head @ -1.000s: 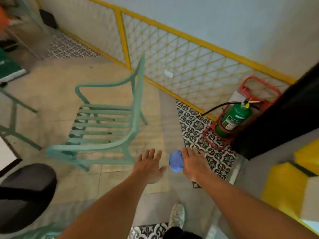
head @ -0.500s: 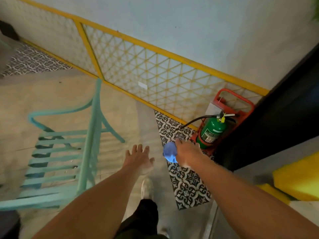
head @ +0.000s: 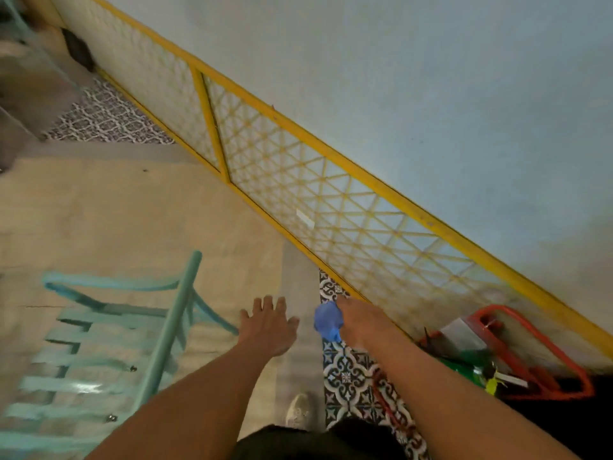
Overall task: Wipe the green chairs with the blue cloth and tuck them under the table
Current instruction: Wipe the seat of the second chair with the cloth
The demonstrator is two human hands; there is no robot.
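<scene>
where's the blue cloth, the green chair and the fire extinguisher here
blue cloth [head: 328,321]: head view, middle of the bunched cloth held in the right hand
green chair [head: 172,330]: head view, on its upright back post
fire extinguisher [head: 464,366]: head view, green body, blurred

Right hand [head: 360,322] grips blue cloth [head: 327,321]; left hand [head: 269,325] spread beside green chair [head: 109,346].

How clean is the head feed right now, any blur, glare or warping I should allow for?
Head view: motion blur smears the green slatted metal chair and the green fire extinguisher in its red stand; a small glare patch sits on one chair slat; wide-angle distortion tilts the yellow lattice railing. The crumpled blue cloth in the right hand and the open left hand stay fairly readable.
</scene>
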